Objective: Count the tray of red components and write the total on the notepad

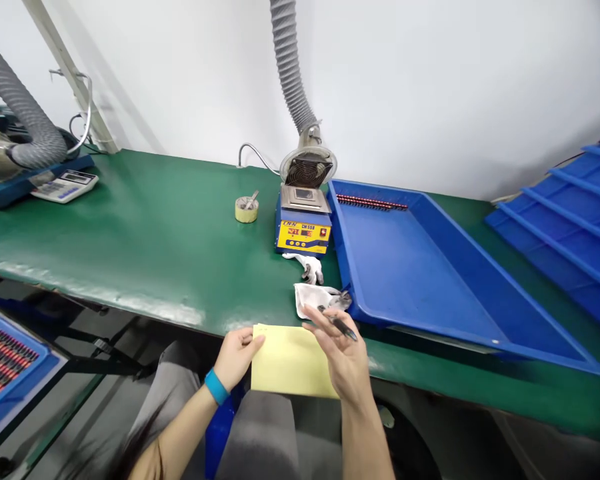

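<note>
Left hand pinches the yellow paper sheet at the green tabletop edge — right hand fingers loosely hold a black pen.

blue tray, solder pot, tape roll, calculator

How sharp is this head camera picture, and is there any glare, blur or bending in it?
Head view: even, bright light; a pale sheen on the green bench near its front edge; the centre is sharp, with the solder pot display legible; the lower corners smear, and the bench edge and blue tray bow from wide-angle distortion; the right hand is slightly soft.
</note>
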Demonstrator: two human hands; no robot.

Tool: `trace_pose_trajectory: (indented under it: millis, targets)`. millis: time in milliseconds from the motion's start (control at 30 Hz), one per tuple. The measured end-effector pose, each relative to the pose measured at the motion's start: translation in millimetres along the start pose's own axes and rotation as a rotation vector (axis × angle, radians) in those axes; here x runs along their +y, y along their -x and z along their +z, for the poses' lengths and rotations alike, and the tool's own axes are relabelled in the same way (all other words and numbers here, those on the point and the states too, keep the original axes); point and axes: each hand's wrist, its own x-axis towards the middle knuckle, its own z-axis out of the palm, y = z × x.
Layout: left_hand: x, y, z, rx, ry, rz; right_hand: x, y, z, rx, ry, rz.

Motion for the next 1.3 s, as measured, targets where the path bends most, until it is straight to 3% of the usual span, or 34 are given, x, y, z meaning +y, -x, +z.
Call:
trace_pose_trajectory:
  millis: [100,233,367,467,600,867,1000,1133,1300]
  targets:
    - [-1,-1,0.2,0.009,-0.003,0.011,5,-4,7,0.134,0.201,-0.067]
    - [-2,-1,1.0,0.014,-0.003,0.026,17,-1,16,0.202,0.483,-0.235]
    - [-4,-1,0.5,0.012,-0.012,0.042,27,8,23,0.147,0.624,-0.238]
    - [-5,-2,-0.6,-0.003,-0.009,0.047,32,10,27,0.086,0.624,-0.203]
    - [-2,-2,-0.3,-0.015,-0.007,0.057,37,9,28,0.120,0.589,-0.179]
    - [-2,25,1.8,-0.134,0.040,0.104,35,7,35,0.406,0.335,-0.167]
    - [11,27,-18.8,-0.079,-0.011,0.107,18,6,41,0.486,0.271,-0.322]
    - [50,8,-56.6,0.116,-0.161,0.216,26,-3,44,0.472,0.385,-0.252]
    - [80,-46,-96.9,0.344,-0.438,0.396,59,-30,63,0.249,0.540,-0.271]
